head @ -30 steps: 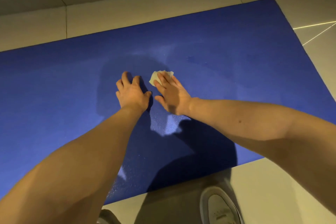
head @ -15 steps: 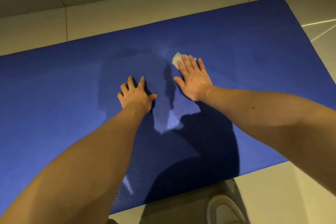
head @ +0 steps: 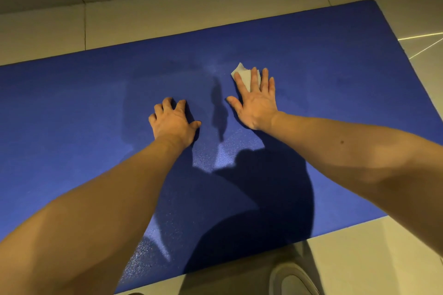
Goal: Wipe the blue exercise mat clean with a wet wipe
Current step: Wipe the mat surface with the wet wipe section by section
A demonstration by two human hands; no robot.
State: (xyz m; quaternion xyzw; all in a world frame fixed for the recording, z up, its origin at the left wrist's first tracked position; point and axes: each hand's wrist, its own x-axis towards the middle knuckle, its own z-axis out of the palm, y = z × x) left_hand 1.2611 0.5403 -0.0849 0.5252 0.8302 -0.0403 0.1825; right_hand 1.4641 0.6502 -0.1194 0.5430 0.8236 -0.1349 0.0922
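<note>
Blue mat (head: 335, 60) being wiped.
Right hand (head: 257, 105) is pressing the wipe (head: 242, 74) under straight fingers; left hand (head: 173, 123), beside it, is resting empty on the mat.

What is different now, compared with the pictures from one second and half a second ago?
The right hand, flat on the wet wipe, slid it away from the person and to the right, out from beside the left hand; most of this came in the first half second. Nothing was grasped or let go. The left hand stayed braced on the blue mat.
</note>
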